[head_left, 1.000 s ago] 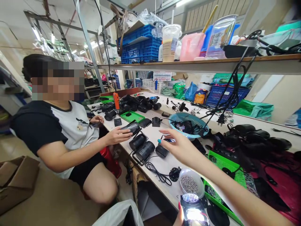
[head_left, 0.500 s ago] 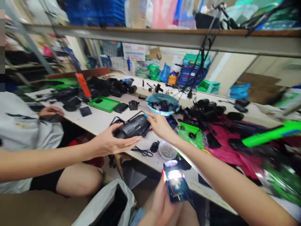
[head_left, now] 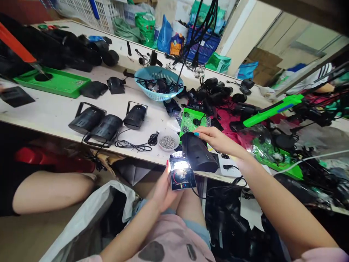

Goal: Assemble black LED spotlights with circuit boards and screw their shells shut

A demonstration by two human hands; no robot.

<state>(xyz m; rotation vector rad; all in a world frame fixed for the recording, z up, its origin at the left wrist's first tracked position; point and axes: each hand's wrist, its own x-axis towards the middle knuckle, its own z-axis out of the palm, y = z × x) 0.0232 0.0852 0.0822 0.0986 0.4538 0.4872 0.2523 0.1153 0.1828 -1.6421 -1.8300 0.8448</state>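
My left hand (head_left: 164, 192), low in front of my lap, is closed round a dark, flat lamp module (head_left: 182, 181) whose white light is glowing. Close beside it on the right is a black lamp housing (head_left: 201, 156), at the table's front edge. My right hand (head_left: 215, 139) has its fingers on the top of this housing; the thumb is mostly hidden. A white bowl of small metal screws or beads (head_left: 168, 141) sits just beyond the module. To its left lie a coiled black cable (head_left: 133, 145) and several black lamps with brackets (head_left: 105, 127).
A blue colander (head_left: 159, 96) of dark parts stands mid-table. Green trays (head_left: 64, 87) lie left and right, with a green-handled tool (head_left: 272, 111) on the right. Black cables hang from above. A white power strip (head_left: 229, 167) is at the front edge. A co-worker's leg (head_left: 54, 189) shows left.
My right hand has drawn back from the lamp at a co-worker's hand and is now on a black housing by the lit module. The co-worker's reaching arm has left view. My view has tilted down.
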